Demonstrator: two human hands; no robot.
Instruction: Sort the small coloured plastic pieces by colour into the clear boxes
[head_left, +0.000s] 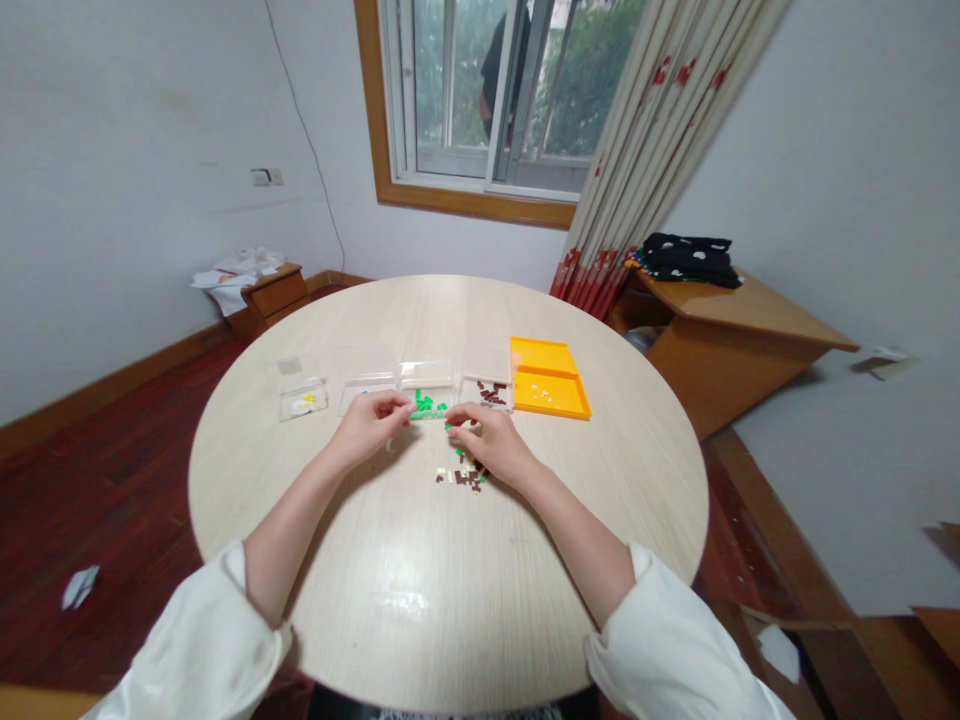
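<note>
Both hands rest near the middle of a round pale wooden table (420,600). My left hand (371,425) is curled, its fingertips pinched just in front of a clear box holding green pieces (426,398). My right hand (486,438) is also curled, with a small green piece at its fingertips. Below it lies a small pile of loose brown, cream and green pieces (459,475). What my left fingers pinch is too small to name.
A row of clear plastic boxes stands behind the hands: one with yellow pieces (302,398), one that looks bare (365,380), one with brown pieces (487,390). An orange tray (546,378) lies to their right. A wooden desk with dark clothing (686,258) stands at the right.
</note>
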